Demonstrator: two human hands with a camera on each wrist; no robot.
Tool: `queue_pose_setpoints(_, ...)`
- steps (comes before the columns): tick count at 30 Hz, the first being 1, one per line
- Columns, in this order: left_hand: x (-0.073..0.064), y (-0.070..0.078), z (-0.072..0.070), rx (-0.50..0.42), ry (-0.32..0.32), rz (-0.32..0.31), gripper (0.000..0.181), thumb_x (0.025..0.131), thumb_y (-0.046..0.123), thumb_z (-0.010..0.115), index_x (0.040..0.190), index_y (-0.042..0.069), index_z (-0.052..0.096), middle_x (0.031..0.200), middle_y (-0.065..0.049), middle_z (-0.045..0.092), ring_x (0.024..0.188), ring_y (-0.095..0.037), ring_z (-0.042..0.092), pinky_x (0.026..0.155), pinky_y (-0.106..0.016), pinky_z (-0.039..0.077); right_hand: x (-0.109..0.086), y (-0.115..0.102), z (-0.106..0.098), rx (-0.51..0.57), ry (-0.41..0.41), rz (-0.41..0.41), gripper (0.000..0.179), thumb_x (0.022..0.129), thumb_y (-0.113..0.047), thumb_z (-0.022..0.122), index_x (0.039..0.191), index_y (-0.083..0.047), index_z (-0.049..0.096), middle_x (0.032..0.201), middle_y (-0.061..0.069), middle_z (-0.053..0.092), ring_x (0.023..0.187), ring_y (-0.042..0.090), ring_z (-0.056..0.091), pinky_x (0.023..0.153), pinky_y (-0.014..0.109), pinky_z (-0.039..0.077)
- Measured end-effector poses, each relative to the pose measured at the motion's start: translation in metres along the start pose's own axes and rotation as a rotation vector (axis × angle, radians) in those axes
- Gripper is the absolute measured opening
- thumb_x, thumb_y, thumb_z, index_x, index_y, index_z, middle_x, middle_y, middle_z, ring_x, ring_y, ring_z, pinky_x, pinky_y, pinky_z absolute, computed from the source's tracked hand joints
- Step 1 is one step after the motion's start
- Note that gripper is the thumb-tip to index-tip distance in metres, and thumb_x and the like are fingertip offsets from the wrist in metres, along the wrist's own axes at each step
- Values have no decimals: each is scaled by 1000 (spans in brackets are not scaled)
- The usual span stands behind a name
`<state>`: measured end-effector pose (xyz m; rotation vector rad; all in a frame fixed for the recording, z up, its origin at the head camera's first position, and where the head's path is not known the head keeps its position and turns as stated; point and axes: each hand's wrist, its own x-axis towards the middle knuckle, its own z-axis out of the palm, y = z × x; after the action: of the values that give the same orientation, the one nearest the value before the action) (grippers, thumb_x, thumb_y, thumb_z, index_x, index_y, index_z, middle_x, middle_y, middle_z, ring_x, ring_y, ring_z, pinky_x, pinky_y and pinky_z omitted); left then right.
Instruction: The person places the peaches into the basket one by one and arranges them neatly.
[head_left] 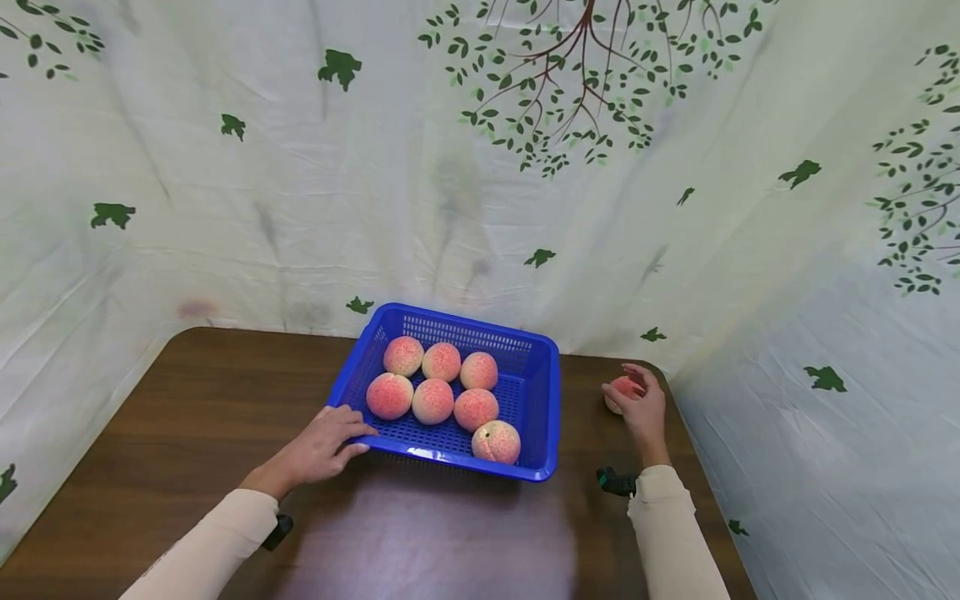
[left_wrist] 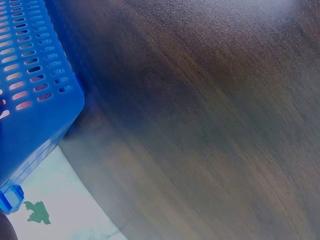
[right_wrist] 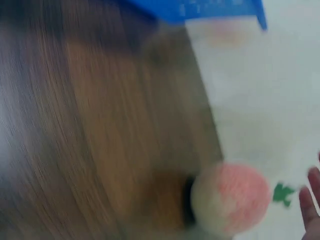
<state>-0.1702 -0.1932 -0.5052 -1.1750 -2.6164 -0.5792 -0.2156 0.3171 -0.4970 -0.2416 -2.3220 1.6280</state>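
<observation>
At its near left corner, a blue plastic basket (head_left: 542,473) is held by my left hand (head_left: 322,446), fingers over the rim and thumb along the outside. Several pink-and-cream peaches (head_left: 432,402) lie inside, mostly in two rows, with one at the near right. To the right of the basket, my right hand (head_left: 647,417) reaches around a single peach (head_left: 621,387) on the table. In the right wrist view, a gap shows between that peach (right_wrist: 231,200) and the fingers (right_wrist: 314,187). The left wrist view shows the basket's slotted wall (left_wrist: 40,115); the left hand is almost wholly outside it.
The brown wood-grain table (head_left: 225,400) has rounded far corners. A pale curtain (head_left: 300,183) with green leaf prints hangs close behind its far edge and along the sides. The lone peach lies near the far right corner.
</observation>
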Motion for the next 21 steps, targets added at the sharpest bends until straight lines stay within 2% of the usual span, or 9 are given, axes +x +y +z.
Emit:
queue_pose_setpoints(2,0,0,1,-1,0,-4,14,85,14,70,99,13,71,87,6,59,83,-13,49,74,-36,37,7,7,-6,-25,37,7,61,82,-17,78,133,-4,49,138,16,45,131,34,36,107,53,28)
queue_pose_setpoints(5,0,-1,1,-4,-13,-15,14,86,15,70,100,13,71,88,6,60,83,-13,49,75,-37,38,17,17,-15,-46,52,39,68,82,-16,78,140,-5,44,148,15,36,140,34,24,109,56,21)
queue_pose_setpoints(12,0,0,2,-15,-26,-30,15,86,15,70,101,14,71,90,5,61,84,-14,49,76,-38,38,34,34,-24,-74,-4,189,83,85,-20,76,151,-9,27,156,16,20,143,35,14,111,57,19)
queue_pose_setpoints(16,0,1,0,-14,-32,-40,15,86,15,70,101,14,71,90,5,60,84,-14,49,76,-38,38,37,43,-17,-75,-50,253,87,85,-15,74,153,-8,20,156,22,15,141,41,17,109,57,21)
queue_pose_setpoints(21,-1,0,0,-11,-35,-35,15,86,16,70,101,14,71,90,6,60,84,-13,49,76,-38,38,40,56,-3,-138,-68,308,93,78,-9,80,150,-3,21,149,28,26,132,44,31,106,56,28)
